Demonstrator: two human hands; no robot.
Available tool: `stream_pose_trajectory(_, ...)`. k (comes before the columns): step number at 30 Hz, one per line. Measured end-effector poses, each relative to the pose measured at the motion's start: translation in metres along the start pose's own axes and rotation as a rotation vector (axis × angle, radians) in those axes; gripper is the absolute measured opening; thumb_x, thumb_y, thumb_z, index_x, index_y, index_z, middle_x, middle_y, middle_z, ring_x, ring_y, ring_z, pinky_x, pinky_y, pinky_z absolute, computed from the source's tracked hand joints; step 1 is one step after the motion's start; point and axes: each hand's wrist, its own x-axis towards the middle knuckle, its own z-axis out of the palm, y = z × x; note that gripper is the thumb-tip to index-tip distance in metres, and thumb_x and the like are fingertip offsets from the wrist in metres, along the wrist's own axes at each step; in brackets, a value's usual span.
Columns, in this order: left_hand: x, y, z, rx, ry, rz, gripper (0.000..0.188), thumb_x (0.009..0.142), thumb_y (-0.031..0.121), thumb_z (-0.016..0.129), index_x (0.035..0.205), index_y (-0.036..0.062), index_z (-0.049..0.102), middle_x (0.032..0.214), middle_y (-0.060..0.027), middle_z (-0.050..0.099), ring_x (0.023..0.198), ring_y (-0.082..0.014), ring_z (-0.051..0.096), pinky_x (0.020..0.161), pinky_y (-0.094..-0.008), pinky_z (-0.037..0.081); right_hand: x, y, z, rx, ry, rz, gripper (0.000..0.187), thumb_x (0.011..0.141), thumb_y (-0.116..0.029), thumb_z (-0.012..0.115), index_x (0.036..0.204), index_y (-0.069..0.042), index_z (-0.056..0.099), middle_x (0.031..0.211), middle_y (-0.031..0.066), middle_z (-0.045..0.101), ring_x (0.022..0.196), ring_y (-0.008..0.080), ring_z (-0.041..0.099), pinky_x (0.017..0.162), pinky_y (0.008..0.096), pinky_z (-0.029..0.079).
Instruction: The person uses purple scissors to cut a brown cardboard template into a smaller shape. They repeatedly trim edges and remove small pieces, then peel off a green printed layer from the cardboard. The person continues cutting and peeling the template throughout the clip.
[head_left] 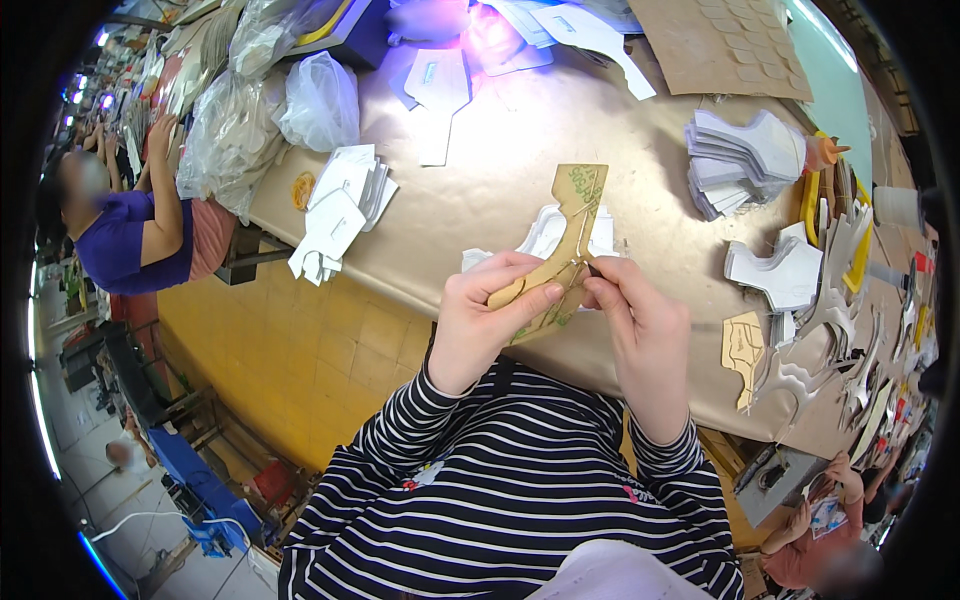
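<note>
My left hand (485, 310) grips a tan pattern template (570, 240) with green lettering and narrow slots, thumb on top. The template is tilted above the table's near edge. My right hand (640, 310) is closed in a pinch at the template's right side, fingertips by a slot. A small dark tip shows between those fingers, too little to name. Partly hidden behind the template, white cut pieces (543, 232) lie on the table.
The table has a brown paper cover (430, 215). Stacked white pieces (345, 205) lie left, grey-white stacks (745, 160) right, near an orange-capped bottle (825, 152). Another tan template (743, 350) lies at the right edge. A plastic bag (318, 105) stands far left. People work on both sides.
</note>
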Motion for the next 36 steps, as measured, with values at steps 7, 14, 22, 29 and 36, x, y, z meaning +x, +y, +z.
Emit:
stream_pose_trajectory(7,0.000,0.001,0.002,0.089,0.013,0.019,0.020,0.085,0.003,0.070,0.103,-0.0067,0.068,0.096,-0.0042,0.064,0.084,-0.0077,0.058,0.071,-0.0206,0.047,-0.003,-0.002,0.000,-0.016,-0.092,0.020,0.014,0.090,-0.007,0.060,0.100,0.002,0.063,0.070,0.0130,0.060,0.056,0.0172,0.054,0.053,0.0279,0.041)
stream_pose_trajectory(14,-0.001,0.002,0.005,0.218,0.031,0.097,0.017,0.084,0.002,0.070,0.098,-0.0078,0.068,0.091,-0.0051,0.064,0.080,-0.0094,0.058,0.070,-0.0217,0.046,-0.002,-0.010,-0.001,-0.008,-0.111,0.108,0.012,0.087,-0.009,0.064,0.091,0.003,0.066,0.063,0.0139,0.058,0.050,0.0170,0.051,0.048,0.0277,0.038)
stream_pose_trajectory(22,-0.005,0.003,0.006,0.414,0.087,0.287,0.017,0.081,-0.002,0.070,0.097,-0.0063,0.069,0.086,-0.0072,0.063,0.077,-0.0126,0.059,0.067,-0.0226,0.046,0.003,-0.009,-0.006,0.043,-0.209,0.157,0.015,0.087,-0.010,0.063,0.092,0.003,0.068,0.063,0.0104,0.060,0.051,0.0126,0.051,0.050,0.0263,0.037)
stream_pose_trajectory(29,-0.006,-0.005,0.008,0.605,0.191,0.515,0.025,0.077,-0.005,0.072,0.101,-0.0029,0.071,0.081,-0.0073,0.063,0.072,-0.0151,0.061,0.063,-0.0244,0.048,0.007,-0.009,-0.009,0.188,-0.303,0.281,0.015,0.088,-0.008,0.061,0.094,0.004,0.068,0.066,0.0089,0.062,0.054,0.0108,0.049,0.052,0.0254,0.038)
stream_pose_trajectory(36,-0.007,-0.003,0.014,0.525,0.316,0.468,0.023,0.077,-0.004,0.072,0.100,-0.0024,0.071,0.078,-0.0068,0.062,0.067,-0.0135,0.059,0.058,-0.0233,0.046,-0.001,-0.018,0.014,0.071,-0.009,0.153,0.011,0.087,-0.014,0.062,0.086,-0.005,0.069,0.061,0.0150,0.061,0.052,0.0308,0.060,0.048,0.0370,0.044)
